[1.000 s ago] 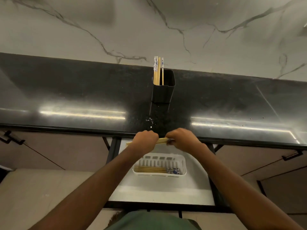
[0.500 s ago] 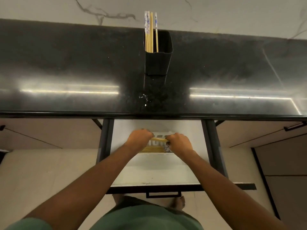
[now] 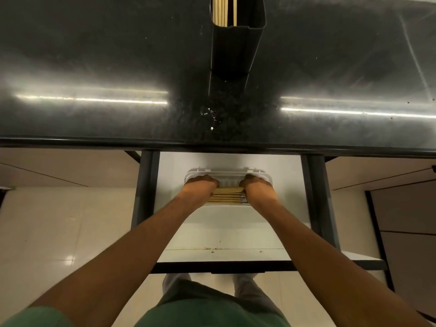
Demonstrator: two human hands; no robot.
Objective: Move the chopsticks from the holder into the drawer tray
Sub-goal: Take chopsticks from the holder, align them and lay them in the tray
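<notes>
A white slotted tray sits in the open white drawer under the counter. Several wooden chopsticks lie flat in it. My left hand and my right hand are down inside the tray, each closed on one end of a pair of chopsticks held level just above the ones lying there. On the counter stands the black holder with several more chopsticks upright in it, their tops cut off by the frame.
The black glossy counter overhangs the drawer's back, with a few white specks near its front edge. Dark metal rails flank the drawer. Pale tiled floor lies to the left, cabinet fronts to the right.
Both hands have gone down from counter-edge height into the drawer tray with the held chopsticks. The view has tilted downward, so the holder now sits at the top edge.
</notes>
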